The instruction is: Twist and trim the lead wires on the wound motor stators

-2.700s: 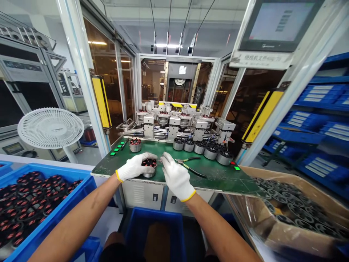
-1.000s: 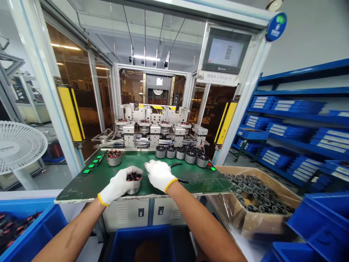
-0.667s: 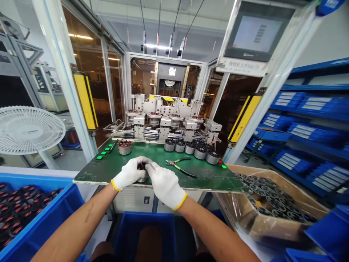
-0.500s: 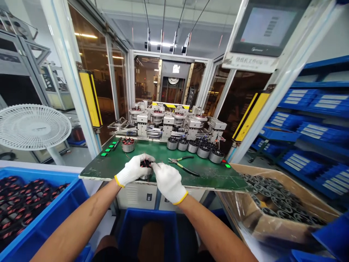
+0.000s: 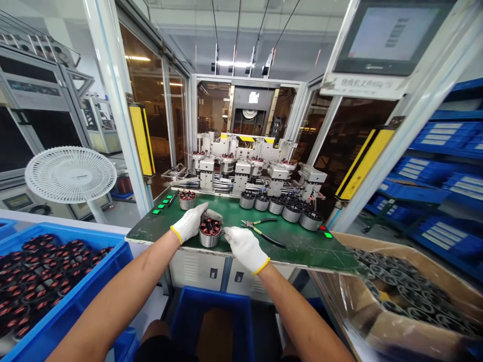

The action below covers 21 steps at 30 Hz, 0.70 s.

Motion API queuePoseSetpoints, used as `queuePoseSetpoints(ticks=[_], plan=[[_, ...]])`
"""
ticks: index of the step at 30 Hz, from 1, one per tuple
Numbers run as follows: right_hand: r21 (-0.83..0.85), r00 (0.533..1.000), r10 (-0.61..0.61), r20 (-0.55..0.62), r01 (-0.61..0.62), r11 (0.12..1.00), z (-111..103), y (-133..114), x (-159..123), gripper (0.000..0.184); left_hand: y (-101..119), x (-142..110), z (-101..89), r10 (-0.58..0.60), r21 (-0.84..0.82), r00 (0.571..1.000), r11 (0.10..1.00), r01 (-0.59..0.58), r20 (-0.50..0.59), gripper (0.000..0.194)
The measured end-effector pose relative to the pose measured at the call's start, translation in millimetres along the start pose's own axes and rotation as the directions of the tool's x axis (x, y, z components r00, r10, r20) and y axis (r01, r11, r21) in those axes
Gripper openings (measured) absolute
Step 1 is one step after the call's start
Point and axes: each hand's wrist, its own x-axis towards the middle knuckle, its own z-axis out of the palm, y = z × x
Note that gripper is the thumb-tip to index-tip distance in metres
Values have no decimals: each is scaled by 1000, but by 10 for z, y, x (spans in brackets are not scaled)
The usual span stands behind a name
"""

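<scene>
**"Where's the wound coil (image 5: pixel 210 235) sitting?"**

"On the green surface (image 5: pixel 302 254), near its front edge, between the two white-gloved hands. It stands in a short metal can, with red and black windings on top."

**"Which way does it point?"**

"Straight up, as far as I can see. The round top faces upward and its axis runs upright, not tipped. It's squat, so it has no real long side."

**"And the left hand (image 5: pixel 189 222)?"**

"Fingers together, arched over the far left of the coil, with the tips up at its top rim. It's touching, but I can't tell whether it's actually gripping."

**"The right hand (image 5: pixel 244 247)?"**

"Flatter, with the fingers pressed together and pointing left, tips just beside the coil's right side. There's no pinch there."

**"What's around them?"**

"Pliers (image 5: pixel 262 232) lie just right of that hand. Another coil (image 5: pixel 187 200) stands behind the left hand, and a row of metal cylinders (image 5: pixel 277 208) runs along the back of the surface. A blue bin (image 5: pixel 75 229) of coils sits to the left, and a cardboard box (image 5: pixel 377 240) of dark rings to the right."
</scene>
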Motion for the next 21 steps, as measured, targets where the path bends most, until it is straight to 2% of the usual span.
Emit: queuePoseSetpoints(ticks=[2, 3, 5, 6, 7, 8, 9, 10, 11, 12, 13, 14, 15, 17, 19, 21], plan=[[60, 1000, -12, -2, 12, 998, -5, 14, 5, 32, 112, 50, -19, -104, -58, 994, 993, 106, 39, 55], [81, 1000, -14, -4, 14, 997, -10, 14, 3, 32, 205, 36, -42, -82, -13, 995, 996, 83, 53, 56], [107, 1000, -8, -1, 8, 994, -24, 5, -4, 33, 442, -88, -98, 65, 145, 997, 987, -70, 42, 51], [114, 1000, -2, 3, 2, 993, -32, -3, -10, 33, 565, -193, -115, 191, 264, 982, 946, -187, 13, 49], [119, 1000, 6, 5, -7, 993, -41, -11, -16, 33, 675, -320, -114, 318, 386, 947, 878, -282, -31, 50], [122, 1000, 15, 8, -16, 992, -50, -19, -21, 33, 755, -458, -90, 444, 504, 892, 791, -347, -82, 51], [121, 1000, 23, 9, -24, 992, -58, -25, -25, 33, 796, -598, -40, 600, 690, 797, 605, -398, -67, 50], [121, 1000, 27, 9, -28, 992, -65, -29, -28, 33, 790, -728, 32, 689, 831, 723, 378, -407, 41, 45], [123, 1000, 26, 5, -26, 992, -70, -32, -30, 33, 734, -839, 119, 700, 899, 682, 132, -417, 213, 37], [125, 1000, 22, -2, -21, 992, -73, -32, -31, 34, 635, -925, 212, 617, 895, 680, -91, -437, 395, 32], [128, 1000, 15, -8, -14, 992, -72, -31, -31, 34, 502, -984, 300, 478, 848, 701, -269, -457, 530, 28], [131, 1000, 9, -15, -6, 991, -69, -29, -29, 34, 350, -1015, 372, 352, 793, 722, -400, -459, 595, 27], [135, 1000, 3, -23, 0, 991, -62, -25, -27, 35, 195, -1024, 425, 266, 749, 743, -492, -443, 614, 27], [138, 999, 1, -38, 4, 990, -43, -17, -21, 36, -73, -1003, 466, 218, 707, 777, -604, -368, 591, 25], [133, 998, 4, -57, 3, 991, -23, -10, -14, 37, -233, -974, 448, 247, 698, 784, -649, -302, 569, 23], [116, 997, 8, -76, 1, 993, -10, -11, -7, 37, -282, -967, 419, 267, 698, 783, -661, -275, 561, 21]])
